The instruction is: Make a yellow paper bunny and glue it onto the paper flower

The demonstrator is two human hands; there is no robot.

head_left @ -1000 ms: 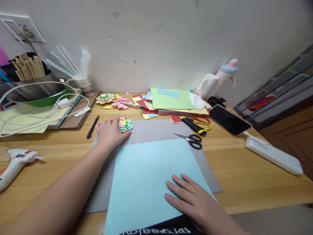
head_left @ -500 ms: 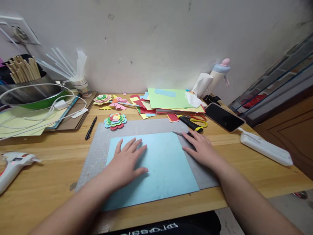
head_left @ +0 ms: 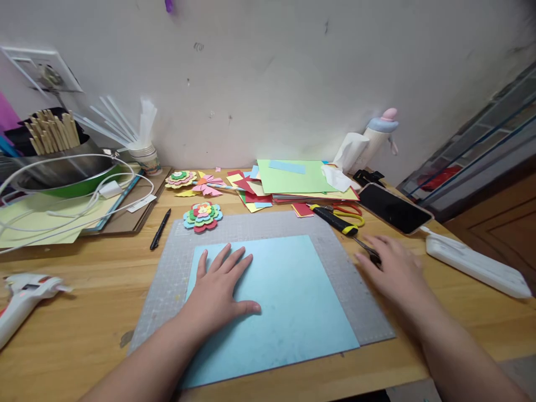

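My left hand (head_left: pixel 218 293) lies open with spread fingers on a light blue sheet of paper (head_left: pixel 293 301). The sheet rests on a grey cutting mat (head_left: pixel 167 290). At the mat's right edge my right hand (head_left: pixel 393 268) has its thumb and fingers around the dark handle of a pair of scissors (head_left: pixel 372 253). Their narrow blade points up and left, and the palm hides part of the handle. Just beyond lies a black and yellow utility knife (head_left: pixel 335 220), beside red and yellow scissor handles (head_left: pixel 352 215). A layered paper flower (head_left: pixel 203 216) sits on the mat's far left corner.
Coloured paper sheets (head_left: pixel 293 176) and scraps lie by the wall. To the right are a phone (head_left: pixel 396 206) and a white power strip (head_left: pixel 477 265). On the left are a black pen (head_left: pixel 161 229), a glue gun (head_left: pixel 29 296), a metal bowl (head_left: pixel 62 173) and looped white cable.
My right hand has moved right, off the blue sheet's edge, bringing the dark-handled scissors with it. My left hand stays spread on the sheet. The view has tilted slightly up.
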